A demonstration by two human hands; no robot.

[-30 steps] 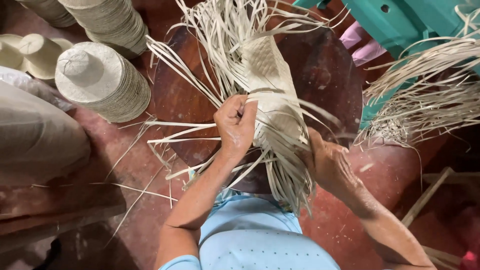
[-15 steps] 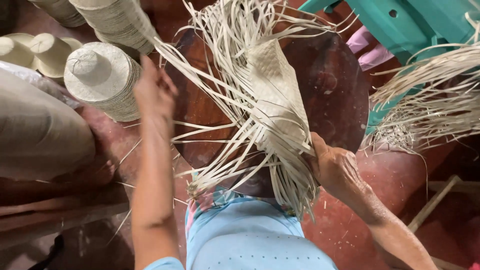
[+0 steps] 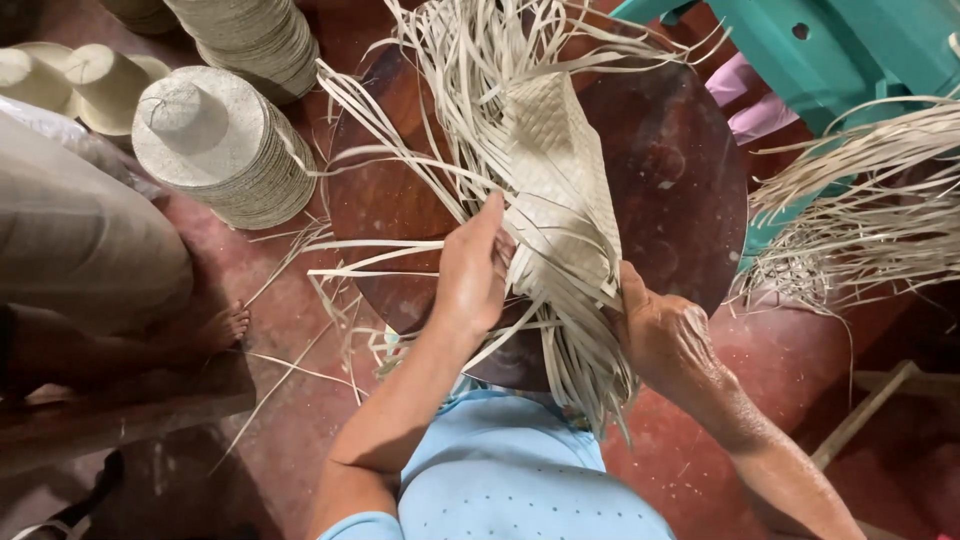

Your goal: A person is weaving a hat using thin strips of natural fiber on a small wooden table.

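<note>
Our left hand (image 3: 470, 275), back from its raised position at 10 o'clock, pinches straw strips (image 3: 380, 245); our right hand (image 3: 660, 335) grips the woven mat (image 3: 560, 190) at 4 o'clock.

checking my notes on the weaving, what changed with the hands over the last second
The left hand swung out to the left, up by the hat stacks, drawing straw strands with it, then came back onto the woven straw piece and now grips strands at its left edge. The right hand stayed pressed on the piece's right side. The round wooden board and the stacked hats did not move.
</note>
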